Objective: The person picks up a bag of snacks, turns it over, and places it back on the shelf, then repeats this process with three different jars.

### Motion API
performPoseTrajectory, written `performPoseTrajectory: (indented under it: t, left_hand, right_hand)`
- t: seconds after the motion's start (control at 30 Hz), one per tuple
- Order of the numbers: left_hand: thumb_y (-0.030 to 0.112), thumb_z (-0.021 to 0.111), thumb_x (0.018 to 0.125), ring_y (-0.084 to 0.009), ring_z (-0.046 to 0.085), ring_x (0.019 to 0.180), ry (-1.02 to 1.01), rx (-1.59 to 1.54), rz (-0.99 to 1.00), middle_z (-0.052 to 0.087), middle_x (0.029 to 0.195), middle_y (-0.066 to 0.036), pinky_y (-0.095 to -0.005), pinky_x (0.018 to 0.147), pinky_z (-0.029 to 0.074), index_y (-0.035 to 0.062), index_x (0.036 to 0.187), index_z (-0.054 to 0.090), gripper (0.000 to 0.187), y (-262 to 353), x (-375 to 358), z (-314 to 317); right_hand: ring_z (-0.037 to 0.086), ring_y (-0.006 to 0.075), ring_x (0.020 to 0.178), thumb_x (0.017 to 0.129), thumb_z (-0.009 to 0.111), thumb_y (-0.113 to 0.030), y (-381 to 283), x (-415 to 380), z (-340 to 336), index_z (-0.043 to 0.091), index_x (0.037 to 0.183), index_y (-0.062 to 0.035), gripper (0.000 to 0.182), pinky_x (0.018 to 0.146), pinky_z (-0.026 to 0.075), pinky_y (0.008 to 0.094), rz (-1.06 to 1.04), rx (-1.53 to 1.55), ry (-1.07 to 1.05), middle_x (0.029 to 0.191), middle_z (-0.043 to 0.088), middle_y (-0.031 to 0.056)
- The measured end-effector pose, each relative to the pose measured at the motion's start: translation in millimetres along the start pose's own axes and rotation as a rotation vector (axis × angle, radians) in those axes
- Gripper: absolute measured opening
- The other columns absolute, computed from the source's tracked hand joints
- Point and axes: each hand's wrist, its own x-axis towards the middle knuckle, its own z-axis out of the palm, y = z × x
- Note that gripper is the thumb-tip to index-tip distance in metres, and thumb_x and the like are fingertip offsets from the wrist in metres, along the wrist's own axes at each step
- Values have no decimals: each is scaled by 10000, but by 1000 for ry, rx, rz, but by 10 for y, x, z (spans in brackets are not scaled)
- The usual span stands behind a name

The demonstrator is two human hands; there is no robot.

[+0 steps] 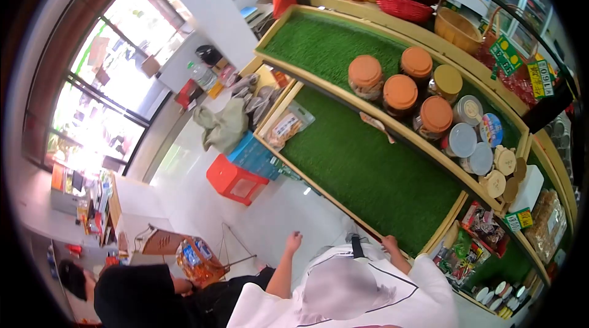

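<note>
Shelving of pale wood and green artificial turf point(380, 174) stands ahead — right hand point(389, 244) at its near edge, left hand point(294, 242) over glossy white floor point(279, 210) — each grip's width I cannot tell.

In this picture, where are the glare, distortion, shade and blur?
In the head view, the window is largely washed out, the glossy floor reflects light, and the lower green shelf looks darker than the upper one; also there, the window frame bows and corners go black, fisheye-like; same head view, a blurred patch lies over the white shirt, while the orange lids look fairly clear.
</note>
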Motion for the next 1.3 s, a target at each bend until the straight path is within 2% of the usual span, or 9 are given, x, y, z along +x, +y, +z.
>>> performPoseTrajectory:
  t: [0.13,0.4,0.6,0.73,0.87,0.93,1.03,1.2,1.3]
  left_hand:
    - [255,619,799,-352,551,1077,56,73,152,604,1114,-214,-411,931,430,8,1146,578,428,492,876,-134]
    - [212,656,788,-383,475,1107,178,59,449,526,1159,-240,-429,968,361,-34,1197,495,504,1180,2639,-764]
    - [234,583,846,-419,496,1033,128,12,515,534,1117,-277,-469,910,377,-80,1148,498,444,2078,4148,-1816]
    - [367,530,875,-481,427,1100,283,447,610,483,1153,-327,-530,953,316,-110,1230,434,602,1620,5640,-1911]
    - [442,512,871,-469,462,1022,-29,521,533,470,1127,-294,-546,907,349,-62,1245,432,633,1569,6010,-2053]
    - [448,518,866,-459,481,1021,-64,481,497,483,1132,-286,-530,883,378,-45,1252,438,631,1619,5949,-2140]
    - [454,521,865,-440,513,1013,-265,351,509,512,1135,-269,-505,852,414,-40,1253,447,633,1718,5876,-2084]
    - [443,534,885,-370,570,936,-323,237,455,579,1052,-248,-435,812,448,-71,1195,484,602,1688,5779,-1989]
    - [420,536,902,-245,549,900,-585,-37,197,577,1053,-165,-361,795,444,-66,1109,522,529,1839,5737,-1987]
  right_hand:
    - [647,206,613,854,537,-285,-581,31,123,547,1042,-58,295,493,527,353,-7,273,-29,817,648,101]
    - [638,226,615,857,561,-298,-1364,300,633,521,1093,-97,312,485,511,320,76,785,55,891,645,102]
    - [549,115,567,876,561,-275,-3039,559,1521,565,995,-84,225,463,456,258,-119,828,112,798,616,42]
    - [481,87,523,867,572,-315,-4380,1051,2504,637,993,-93,263,424,391,248,-272,672,77,700,576,-13]
    - [584,223,813,824,597,-442,-5470,1676,3528,623,1015,-31,454,717,483,367,-465,509,298,896,641,116]
    - [585,222,904,768,646,-494,-5985,1380,3557,563,1110,6,611,750,486,349,-340,693,17,970,624,159]
    - [590,229,901,705,710,-506,-6180,1593,3984,488,1192,15,747,743,485,342,-189,720,360,961,627,157]
    - [597,219,849,666,770,-444,-6150,1396,3693,484,1155,-26,705,714,493,315,-309,777,278,961,623,129]
    - [597,202,836,663,778,-417,-6134,1156,3428,489,1148,-49,674,689,500,305,-355,911,171,971,618,113]
